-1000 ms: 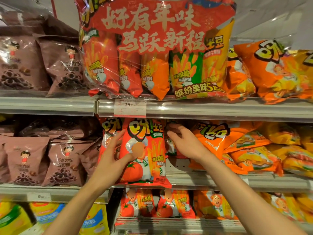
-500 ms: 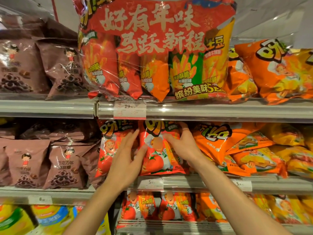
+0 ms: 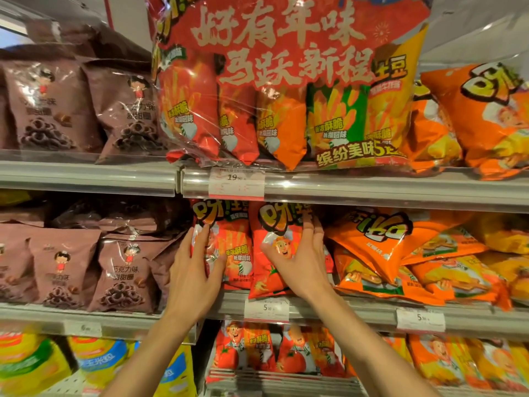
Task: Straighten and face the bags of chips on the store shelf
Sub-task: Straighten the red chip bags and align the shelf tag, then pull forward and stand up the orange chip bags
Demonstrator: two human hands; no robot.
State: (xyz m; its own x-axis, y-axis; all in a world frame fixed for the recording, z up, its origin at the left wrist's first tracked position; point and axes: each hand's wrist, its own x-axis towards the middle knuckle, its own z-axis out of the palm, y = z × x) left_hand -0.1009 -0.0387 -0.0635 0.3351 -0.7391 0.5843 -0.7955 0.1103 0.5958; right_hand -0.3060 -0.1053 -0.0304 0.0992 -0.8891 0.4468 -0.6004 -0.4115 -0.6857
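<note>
Nearest, at frame centre, the left hand (image 3: 197, 270) lies flat with straight fingers on one red tomato chip bag (image 3: 234, 253); the right hand (image 3: 300, 259) spreads open against its neighbour (image 3: 272, 253). Both bags look light, puffy, slick and crushable, so nudging their edges seems safest.

I have both bare forearms reaching up from the bottom edge, converging toward twelve o'clock. My left hand (image 3: 197, 270) lies flat, fingers straight and close together, pointing to about one o'clock, the thumb spread out toward three o'clock. My right hand (image 3: 300, 259) sits just beside it at three o'clock, palm forward, fingers extended to twelve o'clock, its thumb stretched toward ten o'clock. The two thumbs are near each other but apart. Both wrists are nearly straight, and both hands press with open fingers.
</note>
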